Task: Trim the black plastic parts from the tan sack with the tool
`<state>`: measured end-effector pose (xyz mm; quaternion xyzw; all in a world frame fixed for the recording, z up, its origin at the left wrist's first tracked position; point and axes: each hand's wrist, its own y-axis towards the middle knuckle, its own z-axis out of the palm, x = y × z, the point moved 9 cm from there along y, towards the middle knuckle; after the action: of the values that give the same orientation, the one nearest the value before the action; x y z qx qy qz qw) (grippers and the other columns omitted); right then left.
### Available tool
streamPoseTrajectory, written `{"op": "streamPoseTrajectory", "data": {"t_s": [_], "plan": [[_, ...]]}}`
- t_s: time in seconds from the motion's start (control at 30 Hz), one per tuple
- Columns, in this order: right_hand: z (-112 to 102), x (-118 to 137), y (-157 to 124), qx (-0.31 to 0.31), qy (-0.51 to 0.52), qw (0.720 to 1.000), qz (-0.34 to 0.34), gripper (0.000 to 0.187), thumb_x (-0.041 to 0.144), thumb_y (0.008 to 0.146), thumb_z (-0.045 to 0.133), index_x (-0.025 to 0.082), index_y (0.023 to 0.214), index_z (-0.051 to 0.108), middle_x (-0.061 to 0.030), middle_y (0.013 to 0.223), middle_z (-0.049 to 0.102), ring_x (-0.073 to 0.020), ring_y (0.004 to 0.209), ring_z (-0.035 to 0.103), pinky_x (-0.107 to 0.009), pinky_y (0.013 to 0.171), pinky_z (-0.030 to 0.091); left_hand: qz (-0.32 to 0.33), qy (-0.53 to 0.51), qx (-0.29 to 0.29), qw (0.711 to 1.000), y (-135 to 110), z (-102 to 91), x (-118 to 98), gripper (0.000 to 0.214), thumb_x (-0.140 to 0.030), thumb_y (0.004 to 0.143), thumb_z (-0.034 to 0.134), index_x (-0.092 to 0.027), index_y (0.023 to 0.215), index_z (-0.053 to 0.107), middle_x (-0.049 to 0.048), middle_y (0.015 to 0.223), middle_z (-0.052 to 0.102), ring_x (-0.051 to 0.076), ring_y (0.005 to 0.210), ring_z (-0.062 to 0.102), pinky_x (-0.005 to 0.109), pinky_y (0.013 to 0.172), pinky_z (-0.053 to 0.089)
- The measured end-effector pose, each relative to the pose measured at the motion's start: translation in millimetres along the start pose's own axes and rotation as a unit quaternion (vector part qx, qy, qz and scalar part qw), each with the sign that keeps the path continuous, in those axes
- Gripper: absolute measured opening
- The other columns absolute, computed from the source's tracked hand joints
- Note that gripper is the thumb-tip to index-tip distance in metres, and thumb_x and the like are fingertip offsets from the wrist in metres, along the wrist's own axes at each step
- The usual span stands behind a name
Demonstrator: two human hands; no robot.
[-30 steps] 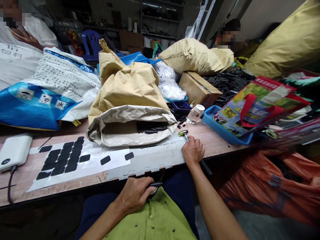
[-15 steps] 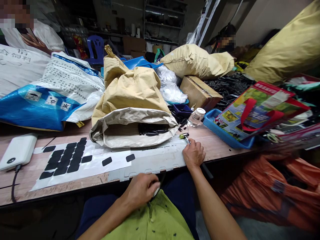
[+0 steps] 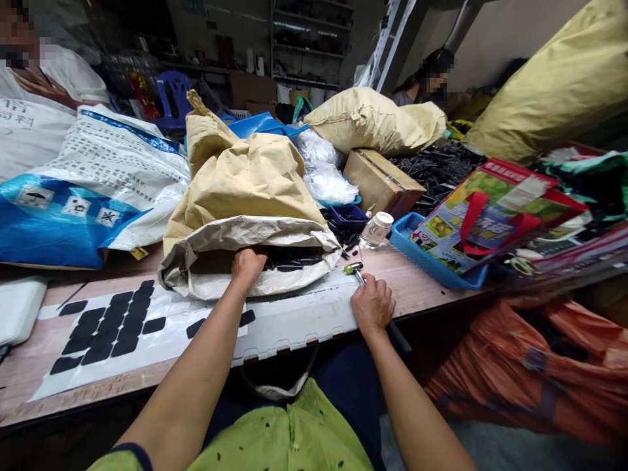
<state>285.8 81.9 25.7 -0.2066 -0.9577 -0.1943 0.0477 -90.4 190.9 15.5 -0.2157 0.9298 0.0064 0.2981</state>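
Observation:
My left hand (image 3: 248,264) reaches into the mouth of a tan woven sack (image 3: 250,173), beside the black slender pieces (image 3: 294,263) lying inside. Its fingers are hidden from me, so their grip does not show. My right hand (image 3: 373,302) rests at the table's front edge, closed around the handle of a small hammer (image 3: 353,268) with a yellow-green and dark head. Under the sack's front lies a pale sheet (image 3: 284,327) along the edge. To the left, rows of black rounded patches (image 3: 110,324) sit on white paper.
A clear jar (image 3: 376,230) stands behind the hammer, next to a blue basket (image 3: 432,261) holding a printed bag. Blue-white sacks (image 3: 98,190) and a white power bank (image 3: 19,307) are at left. An orange sack (image 3: 510,366) sits below right. Two people are across the table.
My left hand has gone from my lap up and forward into the sack's mouth. My right hand keeps the hammer in about the same place. The view has shifted slightly.

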Motion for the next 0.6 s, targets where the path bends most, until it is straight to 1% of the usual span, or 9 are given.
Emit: {"op": "streamPoseTrajectory", "data": {"t_s": [0.13, 0.17, 0.23, 0.27, 0.33, 0.4, 0.47, 0.53, 0.6], "plan": [[-1, 0, 0, -0.006, 0.001, 1.000, 0.000, 0.030, 0.024, 0.098, 0.051, 0.026, 0.125, 0.066, -0.0085, 0.107, 0.062, -0.0236, 0.099, 0.054, -0.034, 0.076, 0.031, -0.021, 0.027, 0.013, 0.999, -2, -2.9, 5, 0.031, -0.037, 0.067, 0.081, -0.016, 0.090, 0.077, 0.0192, 0.094, 0.077, 0.037, 0.095, 0.072, 0.040, 0.073, 0.053], [-1, 0, 0, -0.005, 0.002, 1.000, 0.000, 0.030, 0.024, 0.098, 0.051, 0.026, 0.125, 0.066, -0.0087, 0.107, 0.062, -0.0236, 0.099, 0.054, -0.034, 0.077, 0.031, -0.020, 0.035, 0.016, 0.999, -4, -5.0, 6, 0.031, -0.036, 0.066, 0.081, -0.017, 0.090, 0.077, 0.0181, 0.094, 0.077, 0.037, 0.095, 0.072, 0.039, 0.072, 0.053], [0, 0, 0, 0.000, 0.005, 1.000, 0.000, 0.031, 0.024, 0.098, 0.052, 0.026, 0.126, 0.066, -0.0093, 0.108, 0.062, -0.0237, 0.100, 0.054, -0.034, 0.077, 0.031, 0.001, 0.044, 0.014, 0.999, -15, -11.2, 5, 0.027, -0.037, 0.070, 0.077, -0.019, 0.091, 0.076, 0.0148, 0.094, 0.077, 0.035, 0.095, 0.072, 0.037, 0.073, 0.051], [1, 0, 0, 0.002, 0.006, 1.000, 0.001, 0.031, 0.024, 0.098, 0.052, 0.025, 0.126, 0.065, -0.0095, 0.108, 0.062, -0.0238, 0.100, 0.053, -0.034, 0.077, 0.031, 0.026, 0.038, 0.007, 0.999, -24, -15.0, 3, 0.025, -0.038, 0.074, 0.074, -0.021, 0.092, 0.075, 0.0123, 0.093, 0.077, 0.032, 0.094, 0.071, 0.036, 0.073, 0.050], [2, 0, 0, 0.004, 0.010, 1.000, 0.002, 0.031, 0.024, 0.098, 0.052, 0.025, 0.127, 0.065, -0.0098, 0.109, 0.061, -0.0239, 0.100, 0.053, -0.034, 0.078, 0.031, 0.114, 0.000, -0.011, 0.993, -50, -21.7, -8, 0.020, -0.037, 0.081, 0.069, -0.024, 0.095, 0.073, 0.0066, 0.093, 0.077, 0.026, 0.091, 0.069, 0.033, 0.076, 0.048], [2, -1, 0, 0.004, 0.013, 1.000, 0.001, 0.031, 0.025, 0.099, 0.051, 0.025, 0.127, 0.065, -0.0098, 0.110, 0.061, -0.0241, 0.100, 0.053, -0.034, 0.078, 0.031, 0.233, -0.053, -0.006, 0.971, -86, -23.0, -23, 0.017, -0.035, 0.084, 0.068, -0.025, 0.097, 0.071, 0.0029, 0.095, 0.075, 0.023, 0.090, 0.065, 0.032, 0.079, 0.047], [3, -1, 0, 0.003, 0.014, 1.000, 0.000, 0.031, 0.025, 0.099, 0.051, 0.026, 0.127, 0.065, -0.0096, 0.110, 0.061, -0.0242, 0.101, 0.053, -0.034, 0.079, 0.031, 0.341, -0.068, 0.030, 0.937, -125, -14.6, -34, 0.014, -0.030, 0.086, 0.068, -0.025, 0.098, 0.070, 0.0025, 0.096, 0.073, 0.022, 0.092, 0.062, 0.033, 0.082, 0.047], [3, -1, 0, 0.003, 0.015, 1.000, 0.000, 0.031, 0.026, 0.099, 0.051, 0.026, 0.127, 0.065, -0.0095, 0.111, 0.061, -0.0243, 0.101, 0.053, -0.034, 0.079, 0.032, 0.398, -0.045, 0.067, 0.914, -153, -0.2, -36, 0.012, -0.027, 0.087, 0.068, -0.024, 0.099, 0.069, 0.0035, 0.095, 0.072, 0.024, 0.094, 0.060, 0.035, 0.083, 0.046], [4, -1, -1, 0.004, 0.015, 1.000, 0.002, 0.031, 0.026, 0.100, 0.051, 0.026, 0.127, 0.065, -0.0097, 0.111, 0.061, -0.0245, 0.101, 0.053, -0.034, 0.079, 0.032, 0.411, -0.018, 0.078, 0.908, -165, 12.8, -29, 0.011, -0.026, 0.089, 0.068, -0.023, 0.100, 0.069, 0.0049, 0.097, 0.070, 0.025, 0.096, 0.059, 0.038, 0.085, 0.046]]}}
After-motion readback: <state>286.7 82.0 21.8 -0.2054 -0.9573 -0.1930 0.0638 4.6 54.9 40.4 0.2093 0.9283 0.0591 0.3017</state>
